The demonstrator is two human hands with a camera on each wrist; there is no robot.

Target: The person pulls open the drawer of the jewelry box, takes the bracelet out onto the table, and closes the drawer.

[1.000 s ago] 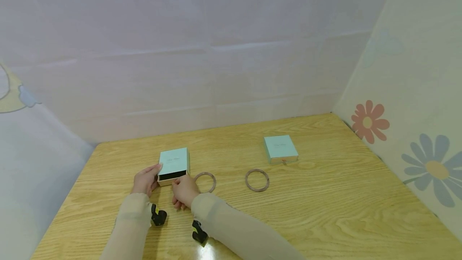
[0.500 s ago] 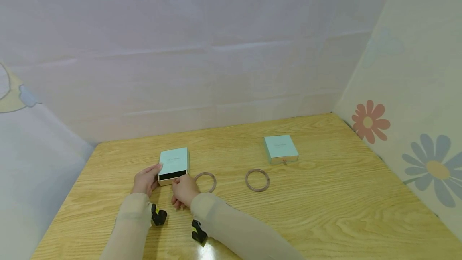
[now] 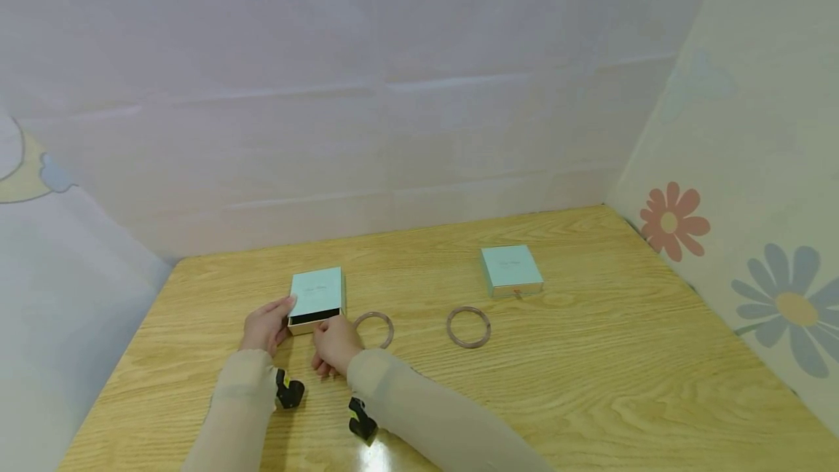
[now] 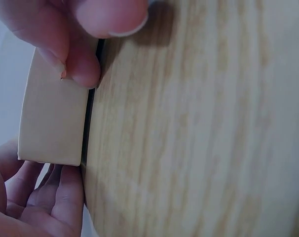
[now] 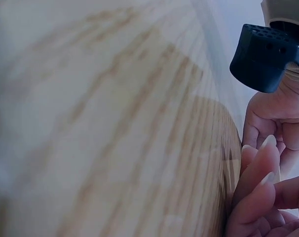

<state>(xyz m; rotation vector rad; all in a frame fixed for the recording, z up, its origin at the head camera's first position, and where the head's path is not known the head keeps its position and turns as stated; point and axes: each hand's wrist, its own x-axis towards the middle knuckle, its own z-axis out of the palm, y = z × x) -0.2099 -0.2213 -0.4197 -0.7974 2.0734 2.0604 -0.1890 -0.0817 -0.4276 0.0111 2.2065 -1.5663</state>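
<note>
A mint-green drawer-style box [image 3: 317, 290] lies on the left of the table, its tray partly out and a dark strip of the inside showing. My left hand [image 3: 265, 326] holds the box by its left side, with the thumb near the top edge. At the tray's pale front panel [image 4: 56, 123], my right hand [image 3: 336, 346] pinches a small orange tab [image 4: 63, 74]; the left wrist view shows this close up. Just right of that hand lies a pinkish-brown bangle [image 3: 391, 328], partly hidden by it. The right wrist view shows mostly tabletop, with both hands at its right edge.
A second bangle [image 3: 449, 328] lies flat on the wooden table [image 3: 590, 370], farther right. Beyond it sits another mint-green box [image 3: 511, 265], closed. Pale cloth walls [image 3: 419, 93] border the back and sides. A black wrist camera [image 3: 288, 390] juts from the left sleeve.
The dark gap at the tray looks slightly narrower than before. Both hands keep nearly the same places on the box, and the bangles and second box lie where they were.
</note>
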